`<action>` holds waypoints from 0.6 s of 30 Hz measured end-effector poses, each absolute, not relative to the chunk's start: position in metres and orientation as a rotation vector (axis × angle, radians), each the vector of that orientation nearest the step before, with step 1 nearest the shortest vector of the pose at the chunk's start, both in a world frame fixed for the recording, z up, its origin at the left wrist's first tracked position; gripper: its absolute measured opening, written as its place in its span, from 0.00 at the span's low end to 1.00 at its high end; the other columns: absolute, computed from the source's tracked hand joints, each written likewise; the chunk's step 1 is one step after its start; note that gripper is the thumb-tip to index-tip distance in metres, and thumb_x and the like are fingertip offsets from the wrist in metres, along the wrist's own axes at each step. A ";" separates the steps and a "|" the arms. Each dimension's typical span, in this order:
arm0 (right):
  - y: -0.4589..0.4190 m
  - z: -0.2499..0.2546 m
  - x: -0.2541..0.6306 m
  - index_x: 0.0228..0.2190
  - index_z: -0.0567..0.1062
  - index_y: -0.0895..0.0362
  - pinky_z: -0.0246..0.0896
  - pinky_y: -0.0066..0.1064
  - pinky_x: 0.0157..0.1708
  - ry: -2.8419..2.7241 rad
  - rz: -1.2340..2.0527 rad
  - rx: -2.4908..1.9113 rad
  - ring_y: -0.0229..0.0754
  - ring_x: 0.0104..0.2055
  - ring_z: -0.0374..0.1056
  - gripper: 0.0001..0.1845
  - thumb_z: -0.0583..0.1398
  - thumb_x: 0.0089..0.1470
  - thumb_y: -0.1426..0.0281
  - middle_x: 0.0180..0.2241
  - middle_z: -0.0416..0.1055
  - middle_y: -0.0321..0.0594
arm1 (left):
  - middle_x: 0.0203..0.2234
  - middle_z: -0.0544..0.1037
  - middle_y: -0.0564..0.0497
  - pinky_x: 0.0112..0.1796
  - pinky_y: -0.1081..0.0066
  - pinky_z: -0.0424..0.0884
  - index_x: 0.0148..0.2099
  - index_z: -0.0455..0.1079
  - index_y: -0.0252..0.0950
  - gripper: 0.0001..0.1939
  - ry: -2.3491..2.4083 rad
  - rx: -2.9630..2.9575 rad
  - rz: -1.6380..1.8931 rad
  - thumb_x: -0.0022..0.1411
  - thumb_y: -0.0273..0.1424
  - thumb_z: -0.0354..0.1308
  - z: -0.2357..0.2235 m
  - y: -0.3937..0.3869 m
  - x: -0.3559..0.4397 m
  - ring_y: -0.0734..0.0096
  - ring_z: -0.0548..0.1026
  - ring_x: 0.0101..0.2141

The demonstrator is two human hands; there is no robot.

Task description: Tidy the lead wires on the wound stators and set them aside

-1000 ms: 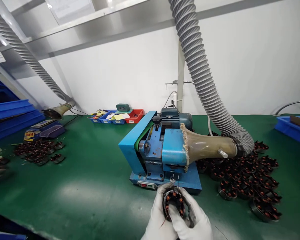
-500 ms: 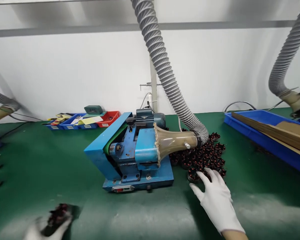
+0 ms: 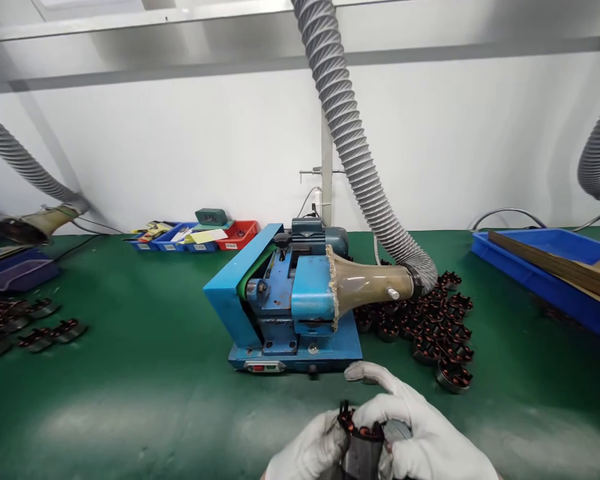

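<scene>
Change noted: the right hand (image 3: pixel 425 433), over the pile of wound parts (image 3: pixel 453 377) half a second ago, is now at bottom centre beside the left hand (image 3: pixel 307 447). Judged from this, handling is now two-handed. A wound part (image 3: pixel 363 457) stands between them, cut by the lower frame edge; left fingers press its side, right fingers curl against its rim, index extended. That index lies near the front right corner of the blue machine (image 3: pixel 313 287). Green tabletop (image 3: pixel 155 387) spreads leftward; the blue tray (image 3: pixel 540 293) bounds the right.
</scene>
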State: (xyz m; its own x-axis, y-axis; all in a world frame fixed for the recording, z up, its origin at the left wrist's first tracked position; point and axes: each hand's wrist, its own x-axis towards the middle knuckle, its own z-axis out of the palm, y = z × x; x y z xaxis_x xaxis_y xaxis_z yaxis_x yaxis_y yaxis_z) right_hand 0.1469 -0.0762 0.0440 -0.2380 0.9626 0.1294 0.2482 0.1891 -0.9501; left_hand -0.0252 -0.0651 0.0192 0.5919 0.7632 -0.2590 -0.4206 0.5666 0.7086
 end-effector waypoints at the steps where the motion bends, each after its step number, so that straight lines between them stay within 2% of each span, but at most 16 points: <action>1: -0.076 0.044 0.143 0.32 0.81 0.47 0.63 0.37 0.47 -1.565 1.102 -1.126 0.52 0.49 0.67 0.12 0.67 0.39 0.63 0.48 0.70 0.42 | 0.35 0.80 0.41 0.41 0.54 0.71 0.35 0.77 0.36 0.24 0.622 0.661 0.765 0.39 0.47 0.68 0.027 -0.063 -0.027 0.46 0.76 0.40; 4: -0.074 0.033 0.133 0.37 0.80 0.48 0.66 0.36 0.43 -1.283 1.031 -1.054 0.49 0.42 0.71 0.18 0.67 0.39 0.61 0.39 0.74 0.43 | 0.34 0.80 0.44 0.40 0.56 0.72 0.38 0.77 0.40 0.28 0.708 0.635 0.882 0.30 0.42 0.73 0.035 -0.060 -0.032 0.49 0.78 0.39; 6: -0.073 0.026 0.126 0.34 0.81 0.48 0.69 0.34 0.36 -1.224 1.047 -1.013 0.47 0.36 0.72 0.14 0.66 0.41 0.61 0.32 0.74 0.41 | 0.35 0.81 0.46 0.39 0.58 0.73 0.39 0.77 0.43 0.29 0.714 0.558 0.938 0.28 0.40 0.74 0.032 -0.062 -0.033 0.51 0.78 0.38; 8: -0.072 0.024 0.121 0.32 0.82 0.48 0.69 0.33 0.32 -1.237 1.026 -1.020 0.46 0.31 0.72 0.11 0.66 0.42 0.63 0.28 0.75 0.40 | 0.35 0.81 0.46 0.42 0.57 0.72 0.38 0.78 0.43 0.26 0.718 0.501 0.938 0.31 0.41 0.73 0.030 -0.065 -0.032 0.51 0.78 0.39; 10: -0.070 0.025 0.117 0.30 0.82 0.49 0.69 0.32 0.32 -1.237 0.964 -1.047 0.44 0.29 0.72 0.09 0.67 0.41 0.65 0.26 0.76 0.39 | 0.34 0.81 0.45 0.47 0.55 0.69 0.35 0.78 0.40 0.22 0.761 0.466 0.937 0.38 0.46 0.69 0.030 -0.068 -0.029 0.51 0.78 0.41; 13: -0.069 0.031 0.112 0.24 0.81 0.51 0.66 0.28 0.29 -1.205 1.007 -1.039 0.42 0.26 0.70 0.05 0.67 0.41 0.64 0.23 0.75 0.38 | 0.33 0.81 0.43 0.49 0.51 0.66 0.34 0.78 0.38 0.23 0.824 0.434 0.925 0.44 0.51 0.63 0.031 -0.072 -0.024 0.50 0.78 0.41; 16: -0.070 0.034 0.109 0.15 0.73 0.56 0.61 0.25 0.21 -1.106 1.103 -1.044 0.37 0.21 0.63 0.15 0.65 0.43 0.60 0.17 0.67 0.34 | 0.33 0.81 0.43 0.44 0.51 0.70 0.36 0.76 0.39 0.24 0.930 0.566 0.948 0.44 0.52 0.62 0.027 -0.074 -0.023 0.51 0.78 0.38; 18: -0.070 0.033 0.111 0.12 0.68 0.57 0.56 0.25 0.17 -0.982 1.172 -1.054 0.34 0.17 0.56 0.21 0.66 0.42 0.57 0.14 0.61 0.31 | 0.33 0.80 0.44 0.42 0.53 0.71 0.37 0.76 0.40 0.27 1.006 0.731 0.999 0.38 0.52 0.65 0.023 -0.075 -0.025 0.52 0.78 0.36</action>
